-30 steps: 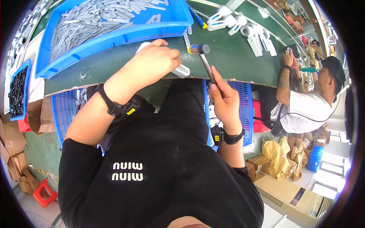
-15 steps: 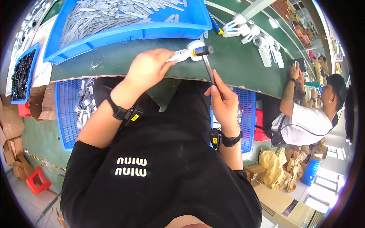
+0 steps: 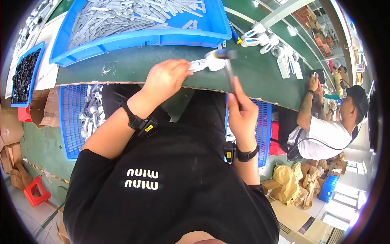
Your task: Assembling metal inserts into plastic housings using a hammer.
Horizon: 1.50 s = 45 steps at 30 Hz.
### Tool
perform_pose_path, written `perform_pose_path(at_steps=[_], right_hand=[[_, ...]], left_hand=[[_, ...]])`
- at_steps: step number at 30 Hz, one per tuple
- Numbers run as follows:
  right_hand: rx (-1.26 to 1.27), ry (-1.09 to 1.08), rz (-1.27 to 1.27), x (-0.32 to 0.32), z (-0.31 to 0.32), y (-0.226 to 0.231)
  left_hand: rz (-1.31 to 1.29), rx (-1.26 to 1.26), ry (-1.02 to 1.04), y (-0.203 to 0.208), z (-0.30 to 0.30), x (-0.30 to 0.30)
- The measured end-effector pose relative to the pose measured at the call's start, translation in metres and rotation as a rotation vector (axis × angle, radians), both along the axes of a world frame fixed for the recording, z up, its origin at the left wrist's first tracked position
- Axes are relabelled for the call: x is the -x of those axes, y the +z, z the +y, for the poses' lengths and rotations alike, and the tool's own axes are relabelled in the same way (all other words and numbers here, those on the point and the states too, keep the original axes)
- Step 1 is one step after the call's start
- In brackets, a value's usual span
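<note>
My left hand (image 3: pixel 167 79) grips the narrow handle of a white plastic device (image 3: pixel 215 64) with a rounded head, held over the near edge of the green worktable (image 3: pixel 134 67). In my right hand (image 3: pixel 243 118) is a hammer (image 3: pixel 229 77), its fingers wrapped round the dark shaft. The hammer's black and yellow head is smeared by motion and lies over the upper side of the device's round head. Whether the two touch, I cannot tell.
A large blue tray (image 3: pixel 138 38) of grey flat strips stands beyond my hands. Several white devices (image 3: pixel 284 61) lie at the right, near a yellow-tipped tool (image 3: pixel 236 36). A smaller tray (image 3: pixel 38 61) holds black parts. Blue baskets (image 3: pixel 74 122) sit below. A person (image 3: pixel 325 130) works at right.
The white device and my left hand have shifted slightly right and nearer to me. The hammer head has moved a little right and now blurs. Both hands keep their hold.
</note>
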State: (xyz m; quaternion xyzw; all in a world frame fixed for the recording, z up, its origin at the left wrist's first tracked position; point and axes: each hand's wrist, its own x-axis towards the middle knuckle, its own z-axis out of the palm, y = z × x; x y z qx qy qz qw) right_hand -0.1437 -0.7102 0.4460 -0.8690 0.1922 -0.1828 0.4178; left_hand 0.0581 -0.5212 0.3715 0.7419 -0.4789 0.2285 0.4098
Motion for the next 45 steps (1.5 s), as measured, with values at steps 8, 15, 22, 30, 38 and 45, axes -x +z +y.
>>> perform_pose_path(at_steps=[8, 15, 22, 30, 38, 45], right_hand=[[0.154, 0.093, 0.081, -0.006, -0.014, 0.0], [0.241, 0.058, -0.321, -0.016, -0.019, -0.019], [0.206, 0.01, -0.172, -0.014, 0.002, 0.002], [0.203, -0.063, -0.525, -0.022, 0.005, -0.024], [0.065, -0.089, -0.278, -0.004, 0.011, -0.019], [0.139, 0.058, -0.102, -0.01, 0.002, -0.009]], left_hand=[[-0.026, 0.014, -0.001, 0.001, 0.0, 0.0], [-0.031, 0.031, -0.018, -0.001, -0.003, 0.0], [-0.001, 0.021, -0.023, 0.001, -0.003, 0.001], [0.031, 0.051, -0.031, 0.002, -0.008, 0.002], [0.041, 0.04, -0.013, 0.002, -0.004, 0.002], [0.055, 0.056, -0.004, 0.001, -0.005, 0.0]])
